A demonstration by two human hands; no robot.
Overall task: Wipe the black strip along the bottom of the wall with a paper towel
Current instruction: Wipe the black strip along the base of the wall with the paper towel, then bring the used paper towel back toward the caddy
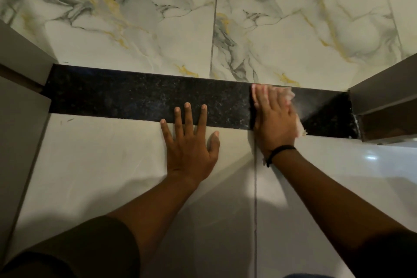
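Note:
A speckled black strip (135,97) runs across the view between the marbled wall above and the pale floor below. My right hand (274,117) lies flat on the strip's right part, pressing a crumpled white paper towel (299,127) against it; the towel shows only at the fingertips and along the hand's right edge. My left hand (189,142) rests flat on the floor with fingers spread, its fingertips reaching onto the strip's lower edge. It holds nothing.
White marbled wall tiles (158,18) with grey and gold veins rise behind the strip. Grey door-frame pieces stand at the left (24,56) and at the right (383,92). Glossy floor tiles (101,153) with a dark grout line lie under my arms.

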